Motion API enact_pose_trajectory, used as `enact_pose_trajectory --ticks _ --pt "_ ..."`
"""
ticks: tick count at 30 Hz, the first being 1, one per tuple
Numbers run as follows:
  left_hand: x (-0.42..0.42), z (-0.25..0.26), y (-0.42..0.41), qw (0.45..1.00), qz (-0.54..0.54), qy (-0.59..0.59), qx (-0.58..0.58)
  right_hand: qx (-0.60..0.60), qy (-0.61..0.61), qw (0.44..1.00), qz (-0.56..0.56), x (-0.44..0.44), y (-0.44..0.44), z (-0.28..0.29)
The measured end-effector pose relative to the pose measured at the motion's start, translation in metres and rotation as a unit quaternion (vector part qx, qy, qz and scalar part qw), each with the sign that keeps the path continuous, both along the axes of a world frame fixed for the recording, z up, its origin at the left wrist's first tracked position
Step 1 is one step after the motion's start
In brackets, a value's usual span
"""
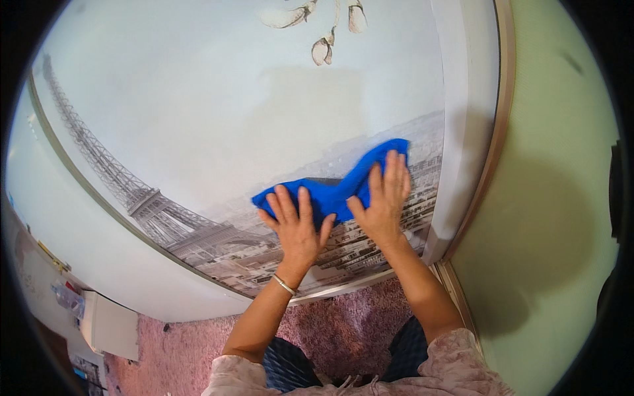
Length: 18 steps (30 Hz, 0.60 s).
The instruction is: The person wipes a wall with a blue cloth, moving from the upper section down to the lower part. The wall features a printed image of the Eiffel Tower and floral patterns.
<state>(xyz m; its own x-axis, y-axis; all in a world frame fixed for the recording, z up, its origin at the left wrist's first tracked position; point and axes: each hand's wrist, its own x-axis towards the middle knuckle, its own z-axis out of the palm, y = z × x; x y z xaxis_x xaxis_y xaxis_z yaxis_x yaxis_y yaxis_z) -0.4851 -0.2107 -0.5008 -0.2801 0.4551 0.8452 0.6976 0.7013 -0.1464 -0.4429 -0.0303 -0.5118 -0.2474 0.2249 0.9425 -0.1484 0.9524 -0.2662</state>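
Note:
A blue cloth [329, 195] lies spread against an upright panel [198, 114] printed with the Eiffel Tower, a city and flower buds. My left hand [295, 222] presses flat on the cloth's left part, fingers spread, with a bracelet on the wrist. Higher and to the right, my right hand [386, 200] rests on the cloth's raised right part, its fingers extended and the thumb pointing left. Both palms face the panel, and neither hand is closed around the cloth. Between the hands the cloth's upper edge dips, and a dark strip shows there.
A pale frame [460, 123] borders the panel at the right, beside a greenish wall [545, 163] with shadows on it. Below is a pink carpet [342, 326]. At the lower left stand a white cabinet [111, 324] and a clear plastic bottle [69, 299].

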Motion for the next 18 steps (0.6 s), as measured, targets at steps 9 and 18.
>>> enact_pose_trajectory --ticks 9,18 --pt "-0.007 0.09 0.011 0.997 0.011 0.037 0.063 -0.028 0.086 0.996 -0.018 -0.012 -0.011 0.078" --pt "-0.003 0.017 -0.01 1.0 0.015 0.011 0.001 0.005 -0.007 1.0 -0.002 0.001 -0.002 0.016"
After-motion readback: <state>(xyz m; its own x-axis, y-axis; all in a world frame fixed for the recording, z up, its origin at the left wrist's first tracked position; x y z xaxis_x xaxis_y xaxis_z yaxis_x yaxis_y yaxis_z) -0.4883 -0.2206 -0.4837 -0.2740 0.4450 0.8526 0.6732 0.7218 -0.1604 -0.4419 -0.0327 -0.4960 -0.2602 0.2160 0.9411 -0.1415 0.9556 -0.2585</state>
